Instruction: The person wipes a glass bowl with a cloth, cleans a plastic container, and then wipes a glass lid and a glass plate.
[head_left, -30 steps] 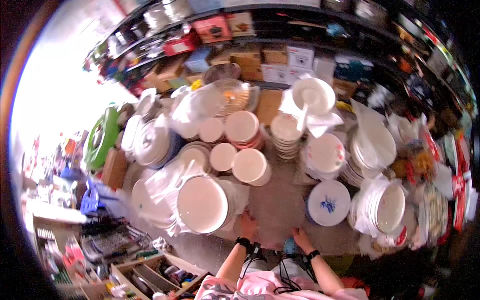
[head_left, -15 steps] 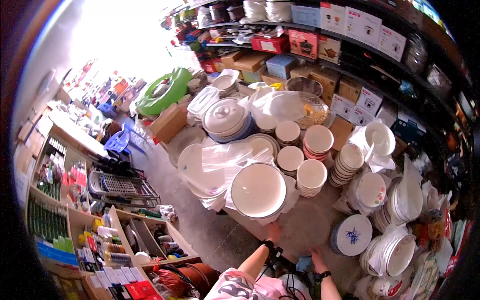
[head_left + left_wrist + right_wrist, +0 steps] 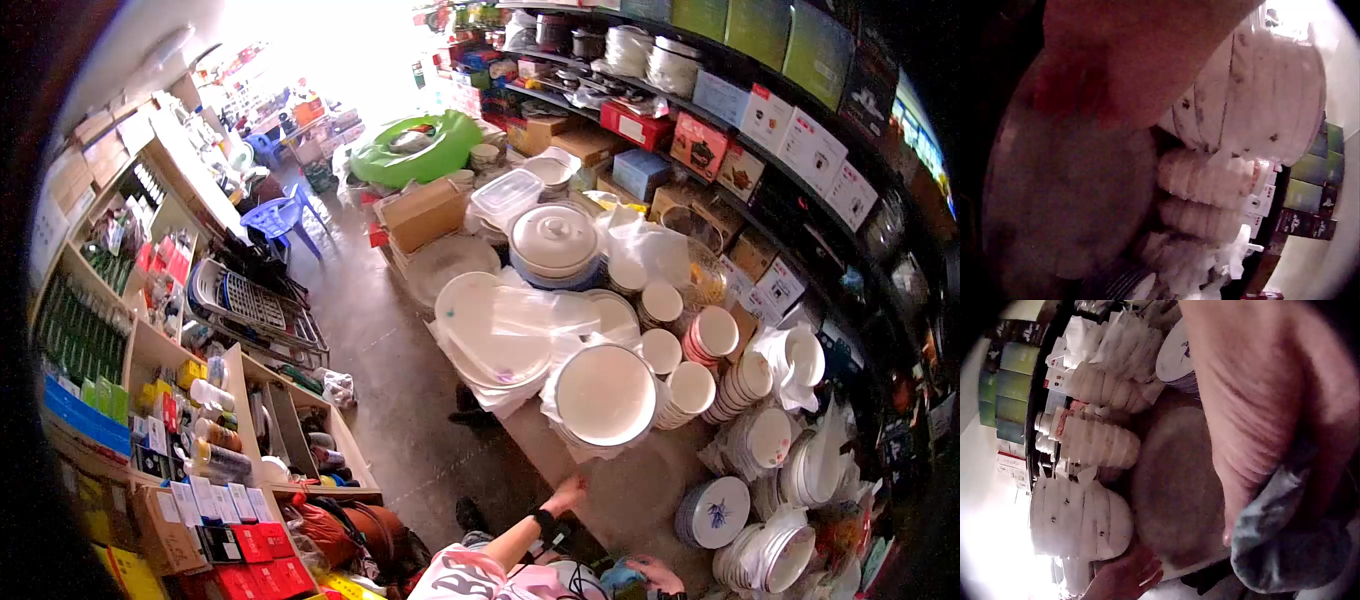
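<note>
In the head view my left hand (image 3: 568, 495) is at the table's near edge, just below a stack of large white bowls (image 3: 605, 395). Its fingers look loose and hold nothing; the right wrist view shows this left hand (image 3: 1125, 575) beside a round dusty mark (image 3: 1179, 481). My right hand (image 3: 655, 575), low in the head view, grips a blue-grey cloth (image 3: 622, 578). Bunched folds of the cloth (image 3: 1285, 544) hang from under the palm of the right hand (image 3: 1260, 394). Plates with a blue pattern (image 3: 715, 512) stand right of the round mark.
Stacked small bowls (image 3: 688, 390), a lidded white pot (image 3: 553, 238) and wrapped plates (image 3: 770, 550) crowd the table. A green ring (image 3: 415, 150) lies at its far end. Boxed shelves (image 3: 700, 145) run along the right; a wooden shelf unit (image 3: 235, 375) stands left, a blue chair (image 3: 285, 218) beyond.
The head view has swung left, so the table and bowls appear farther right and more of the floor shows. The cloth remains in my right hand.
</note>
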`<state>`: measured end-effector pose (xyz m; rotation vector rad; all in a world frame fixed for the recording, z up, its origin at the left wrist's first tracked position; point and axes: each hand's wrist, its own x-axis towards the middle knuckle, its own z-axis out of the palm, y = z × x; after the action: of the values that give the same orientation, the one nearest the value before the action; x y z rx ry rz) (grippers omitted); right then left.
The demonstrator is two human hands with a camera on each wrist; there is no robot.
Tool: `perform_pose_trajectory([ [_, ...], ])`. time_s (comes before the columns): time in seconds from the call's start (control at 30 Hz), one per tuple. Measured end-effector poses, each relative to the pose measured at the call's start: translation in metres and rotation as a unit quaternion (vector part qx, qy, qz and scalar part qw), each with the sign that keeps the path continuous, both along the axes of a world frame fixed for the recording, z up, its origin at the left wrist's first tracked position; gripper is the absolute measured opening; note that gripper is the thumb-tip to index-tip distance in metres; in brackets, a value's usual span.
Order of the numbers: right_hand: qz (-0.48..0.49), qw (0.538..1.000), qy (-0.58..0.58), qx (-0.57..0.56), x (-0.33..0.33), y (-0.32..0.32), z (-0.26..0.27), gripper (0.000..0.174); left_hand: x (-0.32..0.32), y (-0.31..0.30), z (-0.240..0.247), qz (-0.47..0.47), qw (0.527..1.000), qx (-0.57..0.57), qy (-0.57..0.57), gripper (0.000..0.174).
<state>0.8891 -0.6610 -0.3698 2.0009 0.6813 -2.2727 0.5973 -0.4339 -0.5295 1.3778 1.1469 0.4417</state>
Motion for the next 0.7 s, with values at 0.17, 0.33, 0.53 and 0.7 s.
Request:
perform_pose_trajectory([
  [0.17, -0.111, 0.99, -0.056, 0.061, -0.081, 0.005, 0.048, 0.037, -0.095, -0.026, 0.135, -0.04, 0.969, -0.206, -0.132, 0.035],
  [0.33, -0.215, 0.965, 0.083, 0.126, -0.148, 0.045, 0.016, 0.044, -0.21, -0.018, 0.173, 0.041, 0.966, -0.192, -0.167, 0.034],
  [0.53, -0.301, 0.914, 0.195, 0.192, -0.284, 0.129, 0.055, 0.03, -0.343, 0.011, 0.198, 0.144, 0.957, -0.145, -0.205, 0.022],
  [0.7, -0.247, 0.915, 0.23, 0.222, -0.37, 0.202, 0.088, 0.024, -0.415, 0.037, 0.226, 0.2, 0.95, -0.117, -0.208, 0.021],
])
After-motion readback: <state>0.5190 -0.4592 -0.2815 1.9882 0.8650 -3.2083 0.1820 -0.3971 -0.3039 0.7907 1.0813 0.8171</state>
